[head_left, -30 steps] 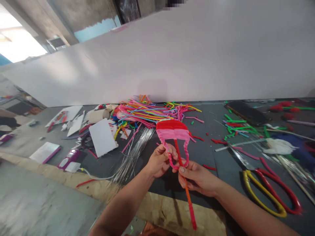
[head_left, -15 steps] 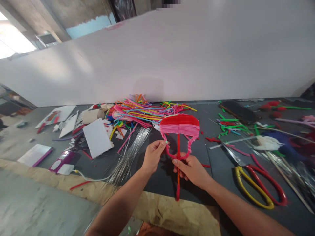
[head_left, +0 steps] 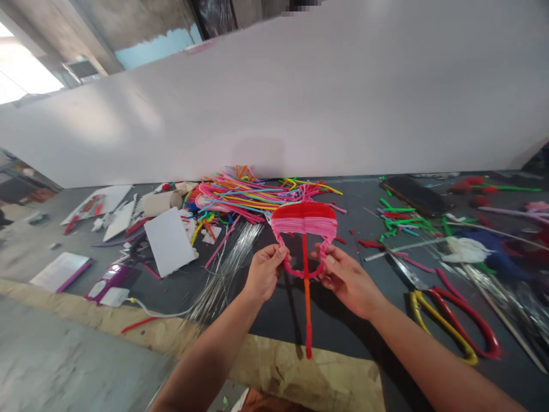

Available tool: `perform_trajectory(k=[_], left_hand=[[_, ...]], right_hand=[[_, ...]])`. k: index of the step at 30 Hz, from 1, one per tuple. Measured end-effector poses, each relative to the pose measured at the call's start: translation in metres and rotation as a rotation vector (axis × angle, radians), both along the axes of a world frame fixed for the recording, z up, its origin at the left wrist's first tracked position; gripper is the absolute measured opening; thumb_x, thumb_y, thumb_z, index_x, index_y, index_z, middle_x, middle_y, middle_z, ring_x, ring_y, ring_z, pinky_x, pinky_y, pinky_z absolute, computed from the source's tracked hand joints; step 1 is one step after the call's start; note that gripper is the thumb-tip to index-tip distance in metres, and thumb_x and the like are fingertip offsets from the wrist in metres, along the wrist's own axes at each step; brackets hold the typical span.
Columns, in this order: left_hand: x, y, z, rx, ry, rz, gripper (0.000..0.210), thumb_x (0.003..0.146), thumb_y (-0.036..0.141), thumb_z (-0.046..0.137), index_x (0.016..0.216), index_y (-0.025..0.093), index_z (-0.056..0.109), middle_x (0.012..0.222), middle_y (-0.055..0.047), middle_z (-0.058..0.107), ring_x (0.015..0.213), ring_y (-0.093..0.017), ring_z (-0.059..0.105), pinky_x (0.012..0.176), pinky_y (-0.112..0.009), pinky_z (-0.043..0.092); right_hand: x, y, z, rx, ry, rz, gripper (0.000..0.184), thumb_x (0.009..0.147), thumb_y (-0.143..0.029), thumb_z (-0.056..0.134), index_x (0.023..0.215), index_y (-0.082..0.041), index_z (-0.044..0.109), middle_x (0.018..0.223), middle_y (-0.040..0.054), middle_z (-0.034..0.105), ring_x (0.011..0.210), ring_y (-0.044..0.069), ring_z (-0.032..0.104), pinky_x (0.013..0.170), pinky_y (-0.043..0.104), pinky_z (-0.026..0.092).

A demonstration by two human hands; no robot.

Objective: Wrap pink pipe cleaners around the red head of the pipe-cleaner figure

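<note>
A fuzzy pipe-cleaner frame [head_left: 304, 225] hangs upright between my hands, its top filled with red and pink rows, its lower loop open. A red and orange pipe-cleaner stem [head_left: 307, 300] runs down its middle and past the loop, its end free. My left hand [head_left: 266, 270] pinches the loop's left side between thumb and fingers. On the right side, my right hand [head_left: 348, 279] is closed around the loop's edge. Behind the frame lies a heap of coloured pipe cleaners [head_left: 244, 194].
Scissors [head_left: 444, 320] with yellow and red handles lie at right, near green pipe-cleaner pieces [head_left: 401, 217]. Thin wires [head_left: 227, 274] spread left of my hands. A white card [head_left: 170, 241] and purple glue gun [head_left: 107, 283] sit further left. A pale board [head_left: 300, 103] stands behind.
My right hand has let go of the stem and moved up and right onto the loop's right side. The frame has shifted slightly left, with my left hand still on it.
</note>
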State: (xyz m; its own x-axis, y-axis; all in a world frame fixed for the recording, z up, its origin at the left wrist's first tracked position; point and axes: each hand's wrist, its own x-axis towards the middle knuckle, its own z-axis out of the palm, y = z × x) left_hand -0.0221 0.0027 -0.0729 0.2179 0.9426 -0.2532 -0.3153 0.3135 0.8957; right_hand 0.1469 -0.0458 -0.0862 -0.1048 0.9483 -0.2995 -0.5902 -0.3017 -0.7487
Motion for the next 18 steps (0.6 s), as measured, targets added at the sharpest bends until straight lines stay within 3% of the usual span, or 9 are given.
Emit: perform_trajectory(k=[7,12,18], left_hand=[[0.002,-0.004,-0.002,-0.038,0.023,-0.066,0.03,0.065,0.037,0.075,0.066,0.012,0.058,0.06,0.001,0.056,0.051,-0.005,0.048,0.049,-0.016,0.036],[0.005,-0.008,-0.002,-0.039,0.001,-0.096,0.03,0.069,0.039,0.072,0.068,0.015,0.054,0.061,0.003,0.053,0.052,-0.006,0.048,0.05,-0.017,0.038],[0.01,-0.013,-0.003,-0.076,0.018,-0.138,0.034,0.069,0.042,0.071,0.071,0.016,0.05,0.063,0.002,0.054,0.058,-0.009,0.056,0.051,-0.019,0.045]], right_hand=[[0.008,0.003,0.0,-0.012,0.035,-0.116,0.024,0.07,-0.042,0.072,0.084,-0.023,0.064,0.082,0.0001,0.064,0.053,0.006,0.044,0.046,0.018,0.037],[0.012,0.004,0.006,-0.009,-0.045,-0.112,0.031,0.069,-0.047,0.072,0.085,-0.023,0.062,0.079,0.0002,0.06,0.055,0.007,0.045,0.049,0.02,0.04],[0.015,0.006,0.009,0.025,0.037,-0.111,0.029,0.066,-0.042,0.075,0.075,-0.021,0.057,0.074,-0.0028,0.054,0.054,0.006,0.04,0.046,0.018,0.035]])
